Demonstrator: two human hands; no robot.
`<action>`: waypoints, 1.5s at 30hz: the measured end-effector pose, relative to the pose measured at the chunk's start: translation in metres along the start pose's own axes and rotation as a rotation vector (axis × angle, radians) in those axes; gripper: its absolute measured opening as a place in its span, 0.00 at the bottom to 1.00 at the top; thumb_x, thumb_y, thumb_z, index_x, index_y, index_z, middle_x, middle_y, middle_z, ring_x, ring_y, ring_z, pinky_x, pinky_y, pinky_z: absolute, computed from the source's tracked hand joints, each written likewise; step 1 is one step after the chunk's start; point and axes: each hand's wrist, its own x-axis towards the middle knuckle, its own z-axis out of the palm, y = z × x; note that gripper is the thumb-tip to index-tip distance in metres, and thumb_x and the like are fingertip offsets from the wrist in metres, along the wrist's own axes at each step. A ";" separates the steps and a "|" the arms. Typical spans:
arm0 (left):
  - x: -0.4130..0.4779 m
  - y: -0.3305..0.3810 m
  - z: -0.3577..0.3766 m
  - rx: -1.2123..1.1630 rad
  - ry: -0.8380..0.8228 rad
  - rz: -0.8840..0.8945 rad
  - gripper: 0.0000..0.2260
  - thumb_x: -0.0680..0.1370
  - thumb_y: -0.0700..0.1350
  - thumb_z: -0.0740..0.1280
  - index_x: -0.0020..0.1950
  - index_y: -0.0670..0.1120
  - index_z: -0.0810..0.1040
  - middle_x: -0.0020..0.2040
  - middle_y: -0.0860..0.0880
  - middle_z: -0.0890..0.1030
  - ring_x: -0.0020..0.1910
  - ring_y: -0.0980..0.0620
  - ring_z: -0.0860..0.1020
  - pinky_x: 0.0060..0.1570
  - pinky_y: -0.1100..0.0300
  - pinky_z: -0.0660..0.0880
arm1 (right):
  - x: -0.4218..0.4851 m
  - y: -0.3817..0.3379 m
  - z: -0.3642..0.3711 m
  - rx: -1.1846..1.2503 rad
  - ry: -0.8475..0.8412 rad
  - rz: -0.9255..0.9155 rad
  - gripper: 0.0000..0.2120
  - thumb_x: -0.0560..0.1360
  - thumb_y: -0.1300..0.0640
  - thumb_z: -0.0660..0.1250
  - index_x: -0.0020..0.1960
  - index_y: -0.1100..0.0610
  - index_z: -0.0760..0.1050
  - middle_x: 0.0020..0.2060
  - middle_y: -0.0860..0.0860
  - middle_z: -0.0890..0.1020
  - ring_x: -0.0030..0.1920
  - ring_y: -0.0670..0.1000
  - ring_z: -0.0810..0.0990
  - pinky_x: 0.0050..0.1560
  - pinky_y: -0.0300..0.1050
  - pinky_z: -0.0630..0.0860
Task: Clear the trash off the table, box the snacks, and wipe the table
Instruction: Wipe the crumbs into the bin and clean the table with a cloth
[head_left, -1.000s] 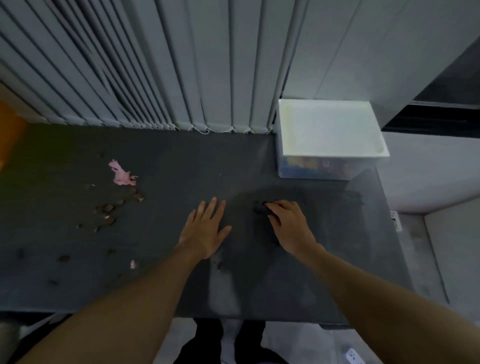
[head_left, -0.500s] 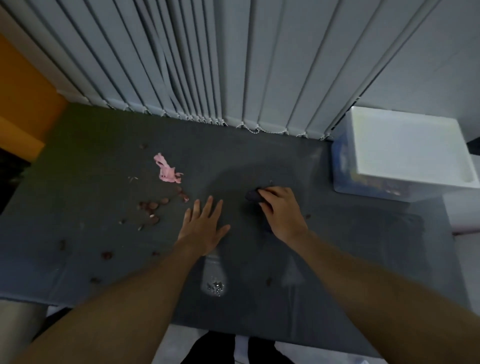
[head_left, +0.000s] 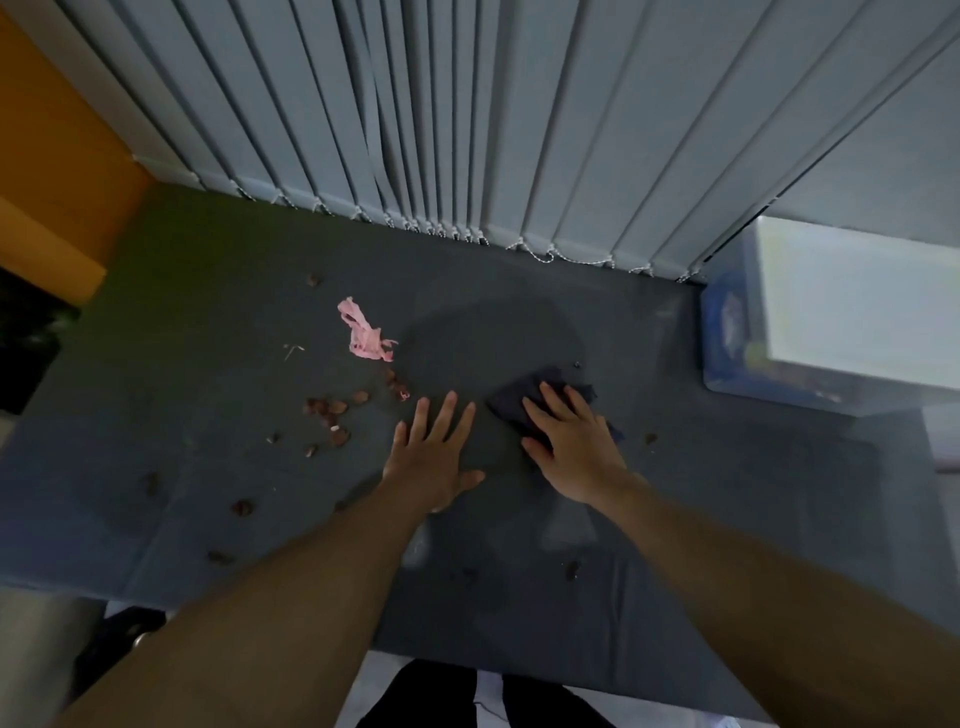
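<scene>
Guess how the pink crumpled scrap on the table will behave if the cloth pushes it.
Pink scrap looks thin, torn and crumpled: probably floppy and very light. On the smooth-looking table it would likely slide ahead of the dark cloth, not roll. Its ragged strips might fold under the cloth instead.

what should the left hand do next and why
Probably reach up-left for the pink scrap and lift it off the table. The left hand lies flat and free, nearer to it than the right hand, which presses the cloth; wiping through the scrap and the brown crumbs would likely just spread them.
</scene>
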 end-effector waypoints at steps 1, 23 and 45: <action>-0.001 -0.001 -0.003 0.011 0.012 0.010 0.40 0.81 0.64 0.57 0.81 0.54 0.34 0.80 0.51 0.31 0.80 0.41 0.36 0.78 0.40 0.46 | 0.000 -0.001 -0.002 0.014 0.000 0.005 0.29 0.83 0.40 0.53 0.81 0.46 0.52 0.81 0.47 0.48 0.80 0.55 0.43 0.74 0.60 0.56; -0.125 -0.002 -0.068 -0.136 0.413 -0.331 0.30 0.83 0.61 0.47 0.83 0.53 0.43 0.83 0.49 0.44 0.81 0.44 0.43 0.79 0.44 0.45 | -0.026 -0.052 -0.110 0.037 0.219 -0.298 0.36 0.79 0.31 0.49 0.81 0.49 0.53 0.81 0.51 0.50 0.80 0.56 0.46 0.78 0.63 0.45; -0.307 -0.072 0.012 -0.361 0.643 -0.700 0.30 0.84 0.61 0.49 0.83 0.53 0.46 0.83 0.47 0.48 0.81 0.43 0.49 0.78 0.43 0.48 | -0.087 -0.233 -0.077 -0.091 0.110 -0.683 0.35 0.80 0.31 0.48 0.81 0.48 0.52 0.81 0.48 0.52 0.80 0.55 0.47 0.78 0.59 0.51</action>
